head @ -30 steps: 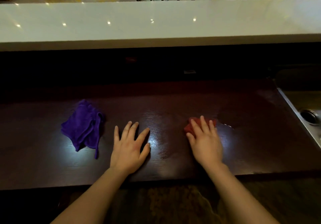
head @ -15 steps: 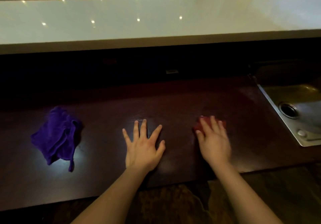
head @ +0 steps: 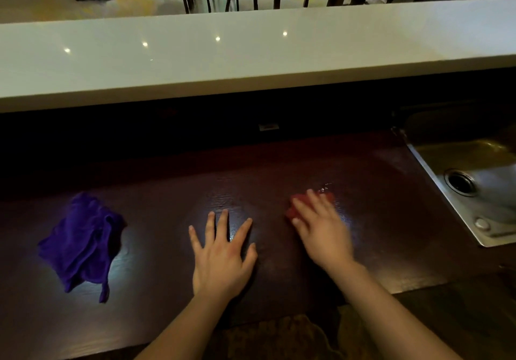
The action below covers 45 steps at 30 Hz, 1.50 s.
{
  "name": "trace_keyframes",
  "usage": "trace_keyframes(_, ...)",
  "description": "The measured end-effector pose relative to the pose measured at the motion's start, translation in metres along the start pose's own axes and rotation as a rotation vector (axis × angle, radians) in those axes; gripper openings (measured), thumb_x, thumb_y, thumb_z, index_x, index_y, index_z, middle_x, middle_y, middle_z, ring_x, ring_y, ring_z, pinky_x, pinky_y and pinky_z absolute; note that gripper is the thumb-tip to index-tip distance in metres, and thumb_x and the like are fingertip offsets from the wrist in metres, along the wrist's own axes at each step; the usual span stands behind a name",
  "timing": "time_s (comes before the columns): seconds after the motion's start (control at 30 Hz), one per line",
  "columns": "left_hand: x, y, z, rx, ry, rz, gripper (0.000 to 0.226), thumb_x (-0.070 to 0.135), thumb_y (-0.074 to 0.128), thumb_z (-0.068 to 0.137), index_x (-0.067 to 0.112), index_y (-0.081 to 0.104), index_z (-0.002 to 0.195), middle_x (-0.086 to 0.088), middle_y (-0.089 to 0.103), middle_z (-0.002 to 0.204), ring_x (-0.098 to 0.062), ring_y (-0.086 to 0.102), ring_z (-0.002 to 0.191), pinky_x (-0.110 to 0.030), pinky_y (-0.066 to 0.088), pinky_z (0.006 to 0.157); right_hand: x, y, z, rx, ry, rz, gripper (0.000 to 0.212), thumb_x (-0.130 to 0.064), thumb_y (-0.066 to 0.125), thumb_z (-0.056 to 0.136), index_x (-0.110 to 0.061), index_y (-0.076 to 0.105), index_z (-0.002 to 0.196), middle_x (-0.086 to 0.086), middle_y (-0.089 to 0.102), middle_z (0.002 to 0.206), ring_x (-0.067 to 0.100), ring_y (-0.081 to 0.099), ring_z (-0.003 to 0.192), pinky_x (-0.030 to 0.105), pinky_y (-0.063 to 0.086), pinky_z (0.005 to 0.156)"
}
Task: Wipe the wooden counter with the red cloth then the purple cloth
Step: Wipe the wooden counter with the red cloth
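The dark wooden counter (head: 377,220) runs across the lower half of the view. My right hand (head: 324,231) presses flat on the small red cloth (head: 293,209), which shows only past my fingertips and thumb side; the hand is motion-blurred. My left hand (head: 220,256) lies palm-down on the bare wood with fingers spread and nothing under it. The purple cloth (head: 81,242) lies crumpled on the counter to the left of my left hand, apart from it.
A steel sink (head: 480,214) with a round drain is set into the counter at the right. A raised white bar top (head: 251,52) runs along the far side. Chairs and a table stand in the room beyond.
My right hand has slid the red cloth across the wood and is now blurred. The view has shifted, bringing more of the sink in. My left hand stays flat.
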<state>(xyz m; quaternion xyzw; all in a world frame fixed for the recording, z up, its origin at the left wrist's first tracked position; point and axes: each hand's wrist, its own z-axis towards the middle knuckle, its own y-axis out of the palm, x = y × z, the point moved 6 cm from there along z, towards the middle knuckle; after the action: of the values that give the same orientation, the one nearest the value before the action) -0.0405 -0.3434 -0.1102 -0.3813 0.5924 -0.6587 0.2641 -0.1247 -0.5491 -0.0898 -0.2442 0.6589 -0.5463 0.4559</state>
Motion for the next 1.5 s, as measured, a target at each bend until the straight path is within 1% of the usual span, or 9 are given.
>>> trace_keyframes(0.13,0.0,0.0,0.0,0.0,0.005,0.0,0.055,0.06,0.03,0.092,0.047,0.03,0.145,-0.008,0.026,0.159,-0.028,0.002,0.15,-0.064,-0.003,0.115,0.002,0.005,-0.045,-0.08,-0.301,-0.002,0.046,-0.044,0.053,0.093,-0.039,0.048,0.139,-0.005,0.034,0.156,0.022,0.028,0.145,0.04,0.027,0.118)
trace_keyframes(0.33,0.001,0.0,0.001,-0.002,0.004,0.012,0.056,0.061,0.028,0.092,0.046,0.03,0.146,-0.009,0.024,0.16,-0.03,0.002,0.15,-0.065,-0.002,0.115,0.058,-0.018,-0.001,0.069,0.279,-0.032,0.048,-0.045,0.048,0.096,-0.037,0.042,0.143,0.002,0.029,0.159,0.028,0.022,0.147,0.041,0.023,0.118)
trace_keyframes(0.53,-0.001,0.002,0.0,-0.003,0.001,0.006,0.055,0.059,0.03,0.092,0.046,0.03,0.145,-0.008,0.026,0.16,-0.029,0.004,0.15,-0.066,0.002,0.115,-0.001,0.005,-0.04,-0.071,-0.307,-0.023,0.047,-0.045,0.052,0.091,-0.041,0.047,0.138,-0.005,0.035,0.156,0.022,0.03,0.145,0.04,0.027,0.117)
trace_keyframes(0.63,-0.002,0.004,0.0,0.008,0.006,0.017,0.055,0.06,0.031,0.092,0.046,0.03,0.145,-0.009,0.027,0.159,-0.029,0.004,0.15,-0.066,0.003,0.115,0.061,-0.018,-0.038,0.05,-0.036,0.012,0.047,-0.032,0.065,0.088,-0.034,0.055,0.134,0.001,0.045,0.15,0.027,0.038,0.14,0.044,0.033,0.113)
trace_keyframes(0.77,-0.001,0.003,0.0,0.003,0.006,0.019,0.055,0.06,0.03,0.091,0.046,0.032,0.145,-0.009,0.028,0.159,-0.03,0.005,0.149,-0.067,0.003,0.115,0.095,-0.036,0.01,0.146,0.352,0.004,0.046,-0.036,0.052,0.096,-0.029,0.047,0.141,0.008,0.034,0.157,0.032,0.026,0.144,0.043,0.025,0.118)
trace_keyframes(0.83,0.0,0.002,0.001,0.005,0.003,0.016,0.054,0.059,0.031,0.092,0.046,0.032,0.144,-0.009,0.028,0.159,-0.03,0.006,0.149,-0.066,0.003,0.115,0.073,-0.031,0.032,0.122,0.325,-0.004,0.048,-0.038,0.047,0.098,-0.03,0.042,0.145,0.008,0.029,0.159,0.031,0.022,0.146,0.04,0.02,0.119)
trace_keyframes(1.03,-0.001,0.003,0.0,0.0,0.0,0.006,0.053,0.057,0.03,0.092,0.046,0.034,0.144,-0.01,0.03,0.158,-0.03,0.007,0.149,-0.067,0.006,0.114,0.036,-0.013,0.0,-0.076,-0.192,-0.05,0.05,-0.039,0.055,0.093,-0.042,0.044,0.141,-0.008,0.03,0.158,0.019,0.024,0.147,0.035,0.017,0.119)
trace_keyframes(1.23,-0.001,0.003,0.0,0.01,0.011,0.002,0.052,0.056,0.033,0.093,0.045,0.035,0.144,-0.009,0.029,0.158,-0.03,0.007,0.149,-0.066,0.004,0.115,0.085,-0.032,0.053,0.114,0.278,-0.021,0.047,-0.036,0.049,0.096,-0.033,0.044,0.142,0.004,0.033,0.157,0.031,0.026,0.145,0.044,0.024,0.118)
trace_keyframes(1.5,-0.003,0.003,0.0,0.013,-0.008,-0.015,0.054,0.054,0.034,0.093,0.038,0.037,0.144,-0.008,0.032,0.157,-0.028,0.01,0.149,-0.065,0.006,0.115,-0.003,0.003,0.024,-0.13,-0.341,-0.04,0.049,-0.045,0.049,0.093,-0.043,0.043,0.142,-0.009,0.028,0.158,0.017,0.02,0.148,0.036,0.011,0.12)
